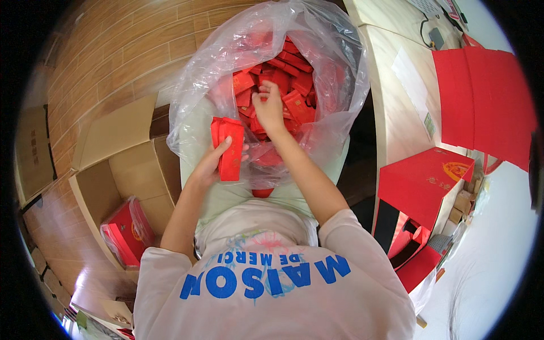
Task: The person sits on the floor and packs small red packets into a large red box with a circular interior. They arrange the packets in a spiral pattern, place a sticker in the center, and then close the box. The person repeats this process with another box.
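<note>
A large clear plastic bag (335,97) stands open before me at my lap, holding many small red packets (297,106) lying loosely at varied angles. My left hand (216,159) grips a small stack of red packets (231,148) at the bag's near left edge, the thumb across the front one. My right hand (268,102) is over the opening, above the loose packets. Its fingers are partly curled and slightly blurred, and nothing shows between them; whether the fingertips touch a packet is unclear.
An open cardboard box (140,170) at left holds plastic-wrapped red boxes (127,231). To the right runs a pale table (382,106) with a white sheet (410,85), red folded bags (484,102) and a red box (420,182). Wood-look flooring (123,63) lies at the upper left.
</note>
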`<act>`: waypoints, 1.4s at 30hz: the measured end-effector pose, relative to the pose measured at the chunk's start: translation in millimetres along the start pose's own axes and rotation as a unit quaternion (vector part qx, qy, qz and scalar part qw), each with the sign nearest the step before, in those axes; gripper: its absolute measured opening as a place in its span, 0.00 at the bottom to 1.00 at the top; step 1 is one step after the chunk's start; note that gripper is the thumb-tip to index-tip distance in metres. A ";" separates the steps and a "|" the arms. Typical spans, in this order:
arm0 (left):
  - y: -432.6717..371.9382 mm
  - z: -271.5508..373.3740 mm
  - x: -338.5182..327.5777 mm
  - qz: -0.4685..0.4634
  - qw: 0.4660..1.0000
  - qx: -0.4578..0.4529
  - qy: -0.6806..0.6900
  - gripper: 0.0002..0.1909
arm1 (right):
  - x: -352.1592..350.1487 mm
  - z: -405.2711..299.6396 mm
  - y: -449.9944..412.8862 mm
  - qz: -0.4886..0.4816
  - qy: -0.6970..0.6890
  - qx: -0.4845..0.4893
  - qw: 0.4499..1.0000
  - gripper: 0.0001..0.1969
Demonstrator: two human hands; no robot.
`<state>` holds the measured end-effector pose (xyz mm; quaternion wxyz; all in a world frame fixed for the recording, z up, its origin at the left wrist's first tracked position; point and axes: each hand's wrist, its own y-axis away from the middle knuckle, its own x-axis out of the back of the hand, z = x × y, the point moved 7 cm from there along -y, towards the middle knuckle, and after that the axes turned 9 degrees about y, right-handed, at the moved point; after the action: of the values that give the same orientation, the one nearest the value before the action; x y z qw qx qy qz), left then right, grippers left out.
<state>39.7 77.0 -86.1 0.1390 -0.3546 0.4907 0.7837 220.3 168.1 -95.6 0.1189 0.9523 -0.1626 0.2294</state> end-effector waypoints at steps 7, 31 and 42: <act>8.4 -4.3 -4.6 0.009 0.995 -0.003 0.095 0.26 | -56.8 58.7 -43.1 -0.142 -0.025 -0.218 0.965 0.16; 22.7 2.0 -100.3 -0.245 0.957 -0.077 0.138 0.40 | 90.0 -129.3 174.4 0.020 0.214 0.373 0.903 0.17; 16.6 -5.1 -79.5 -0.057 0.946 -0.246 -0.201 0.50 | 103.4 -100.8 162.0 0.049 -0.151 0.023 0.987 0.34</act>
<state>88.9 75.0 -21.3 0.1873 -0.2396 0.2232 0.9261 208.2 23.3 65.5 0.0596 0.9692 -0.2203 0.0927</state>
